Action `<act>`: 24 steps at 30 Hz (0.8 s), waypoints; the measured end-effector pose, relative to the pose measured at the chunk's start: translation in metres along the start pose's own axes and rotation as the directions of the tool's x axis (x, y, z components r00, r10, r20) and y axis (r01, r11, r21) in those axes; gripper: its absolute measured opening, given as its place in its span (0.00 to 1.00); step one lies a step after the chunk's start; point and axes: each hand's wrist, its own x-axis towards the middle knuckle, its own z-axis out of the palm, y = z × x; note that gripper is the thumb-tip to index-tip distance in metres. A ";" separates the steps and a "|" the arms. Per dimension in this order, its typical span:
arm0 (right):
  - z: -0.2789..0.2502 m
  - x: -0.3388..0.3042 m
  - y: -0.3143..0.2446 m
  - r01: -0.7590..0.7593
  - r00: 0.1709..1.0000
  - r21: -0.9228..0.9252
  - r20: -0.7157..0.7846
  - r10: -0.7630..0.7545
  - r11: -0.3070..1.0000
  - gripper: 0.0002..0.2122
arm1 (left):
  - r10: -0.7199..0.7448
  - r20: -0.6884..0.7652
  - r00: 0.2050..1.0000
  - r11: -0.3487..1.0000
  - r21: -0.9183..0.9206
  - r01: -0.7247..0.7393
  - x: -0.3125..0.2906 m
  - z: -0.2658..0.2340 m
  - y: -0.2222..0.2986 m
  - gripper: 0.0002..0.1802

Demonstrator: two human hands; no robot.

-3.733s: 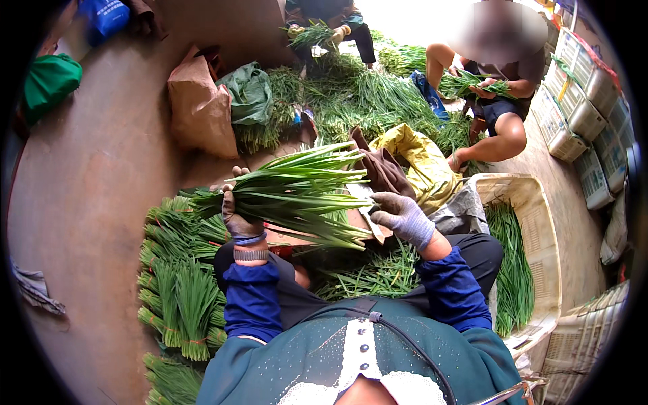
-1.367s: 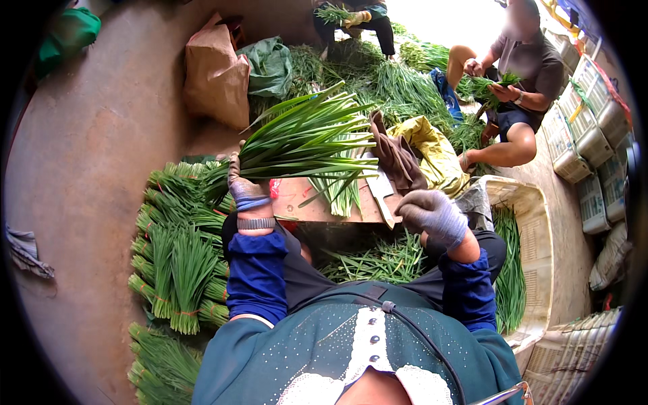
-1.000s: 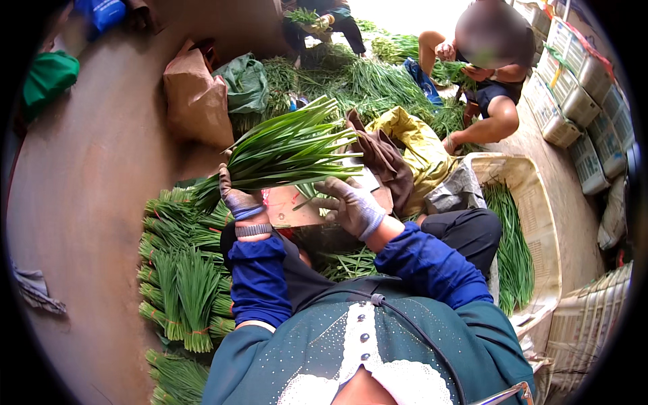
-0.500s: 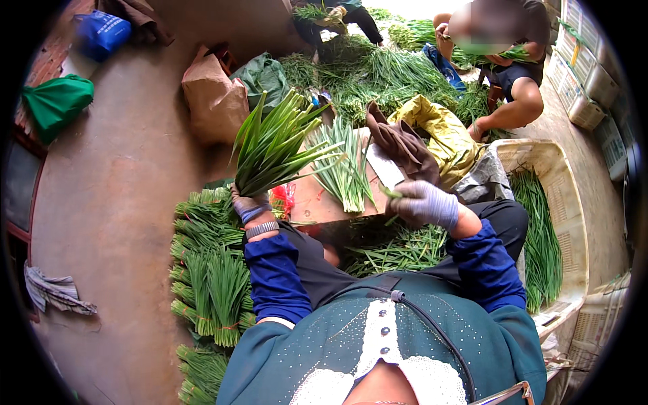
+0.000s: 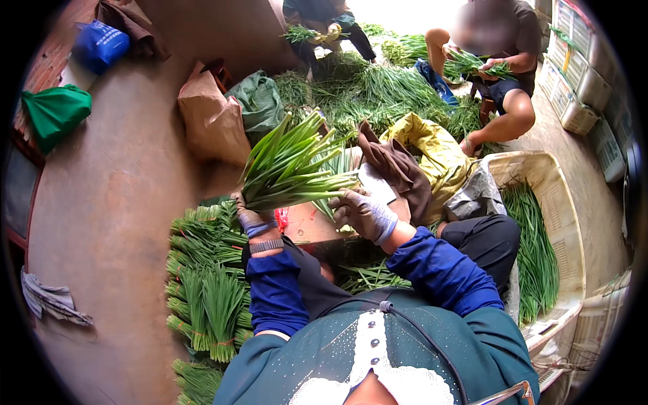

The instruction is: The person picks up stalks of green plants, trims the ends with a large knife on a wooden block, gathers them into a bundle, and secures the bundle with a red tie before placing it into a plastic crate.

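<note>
One left hand point(image 5: 254, 219) grasps one leaf bunch point(image 5: 290, 169); at its right end, one right hand point(image 5: 366, 214), fingers curled, grip indeterminable.

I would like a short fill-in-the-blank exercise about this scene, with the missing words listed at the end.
1. The left hand and the right hand both wear ____.
2. The wristband is on the ____ arm, whose hand grips a bunch of leaves.
3. The sack lying against the brown cloth is ____.
4. The crate holding long green leaves stands on the person's ____ side.

Missing words: gloves; left; yellow; right.
</note>
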 end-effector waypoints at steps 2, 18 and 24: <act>0.000 0.001 0.000 -0.005 1.000 -0.113 -0.011 0.004 0.994 0.11 | 0.010 -0.002 1.000 0.999 -0.037 -0.010 0.001 -0.004 -0.001 0.22; -0.064 -0.068 -0.080 0.007 0.980 -0.910 -0.076 -0.185 0.414 0.26 | 0.095 -0.161 0.982 0.995 0.004 -0.096 -0.009 0.010 0.010 0.24; 0.020 -0.008 -0.076 0.452 0.768 -0.884 0.320 -0.555 0.116 0.21 | 0.052 0.003 0.999 0.997 -0.064 -0.052 -0.011 0.024 -0.002 0.21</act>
